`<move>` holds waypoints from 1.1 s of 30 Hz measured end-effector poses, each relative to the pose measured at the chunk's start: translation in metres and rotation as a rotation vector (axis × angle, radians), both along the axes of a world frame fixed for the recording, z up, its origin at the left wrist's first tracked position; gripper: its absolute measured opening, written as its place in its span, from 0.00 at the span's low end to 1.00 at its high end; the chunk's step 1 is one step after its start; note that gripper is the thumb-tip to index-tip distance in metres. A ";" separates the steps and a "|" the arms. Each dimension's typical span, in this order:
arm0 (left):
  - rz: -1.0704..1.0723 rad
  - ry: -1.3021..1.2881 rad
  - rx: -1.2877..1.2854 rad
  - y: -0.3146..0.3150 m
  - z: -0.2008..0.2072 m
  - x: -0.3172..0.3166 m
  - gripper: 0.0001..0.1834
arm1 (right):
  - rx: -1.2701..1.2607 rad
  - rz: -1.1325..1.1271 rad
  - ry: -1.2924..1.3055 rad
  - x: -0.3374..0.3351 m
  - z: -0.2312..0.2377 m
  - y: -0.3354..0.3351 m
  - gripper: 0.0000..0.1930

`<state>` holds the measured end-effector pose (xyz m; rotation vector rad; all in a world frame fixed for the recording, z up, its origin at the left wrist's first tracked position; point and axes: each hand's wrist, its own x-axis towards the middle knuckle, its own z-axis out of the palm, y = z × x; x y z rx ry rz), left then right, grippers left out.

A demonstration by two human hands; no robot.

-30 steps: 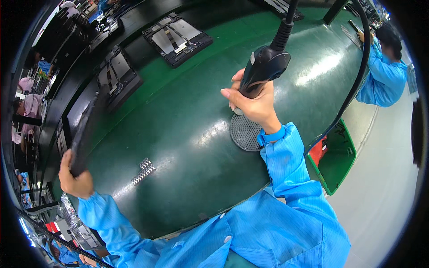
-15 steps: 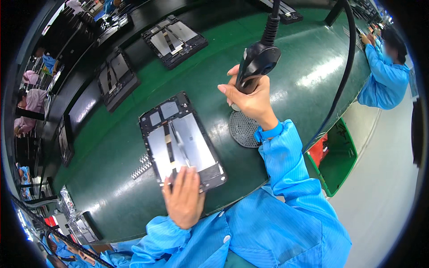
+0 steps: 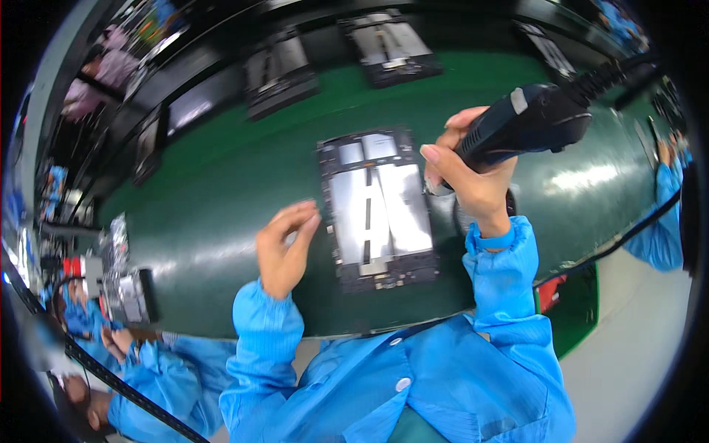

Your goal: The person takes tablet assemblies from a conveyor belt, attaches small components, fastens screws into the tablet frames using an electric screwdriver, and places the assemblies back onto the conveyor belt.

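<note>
An opened tablet [image 3: 405,199] with silver plates, dark strips and a black frame lies on the green work surface. My left hand [image 3: 284,247] is just off its left edge, fingers loosely curled with a gap to the thumb, and nothing visible in it. With my right hand [image 3: 480,177] I grip a black corded handheld tool [image 3: 509,129] that has a grey button and ribbed side. Its exact kind does not show. It is held up at the tablet's right side, its lower end partly hidden by my fingers.
Other opened tablets [image 3: 388,48] [image 3: 279,70] stand along the back shelf. At the left are silver parts [image 3: 129,295] and a clear bag [image 3: 118,240]. A green bin [image 3: 580,310] is at the right, below the table edge. Co-workers in blue sleeves [image 3: 162,384] sit at both sides.
My left hand has come off the tablet and moved to its left. The tablet stands straighter. My right hand has tilted the tool to the right, and the whole view has turned.
</note>
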<state>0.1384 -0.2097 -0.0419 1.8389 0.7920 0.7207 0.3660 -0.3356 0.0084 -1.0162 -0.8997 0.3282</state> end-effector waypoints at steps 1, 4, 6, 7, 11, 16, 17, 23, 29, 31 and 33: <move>-0.042 -0.057 -0.095 0.009 -0.003 0.000 0.08 | -0.003 0.042 -0.013 -0.007 0.001 0.007 0.18; -0.089 0.021 -0.273 0.026 -0.007 0.001 0.07 | -0.038 0.147 -0.007 -0.031 0.003 0.031 0.18; -0.066 0.020 -0.372 0.027 -0.007 0.004 0.07 | -0.071 0.201 0.046 -0.048 0.007 0.046 0.18; -0.061 0.024 -0.467 0.027 -0.007 0.007 0.06 | -0.076 0.220 0.022 -0.053 0.007 0.052 0.17; -0.099 0.043 -0.431 0.038 -0.014 0.018 0.07 | -0.091 0.260 -0.026 -0.065 0.002 0.073 0.17; -0.148 0.095 -0.160 0.051 -0.034 0.026 0.06 | -0.099 0.281 -0.041 -0.072 -0.001 0.087 0.17; -0.146 0.089 -0.162 0.052 -0.032 0.028 0.06 | -0.102 0.284 -0.046 -0.073 -0.001 0.089 0.17; -0.180 0.064 -0.193 0.055 -0.031 0.033 0.06 | -0.093 0.274 -0.041 -0.075 -0.009 0.102 0.17; -0.188 0.173 -0.504 0.067 -0.021 0.035 0.06 | -0.095 0.277 -0.032 -0.077 -0.016 0.112 0.16; -0.178 0.163 -0.529 0.069 -0.025 0.034 0.06 | -0.100 0.281 -0.031 -0.078 -0.018 0.114 0.16; -0.193 0.161 -0.536 0.070 -0.026 0.035 0.06 | -0.103 0.268 -0.048 -0.076 -0.020 0.115 0.16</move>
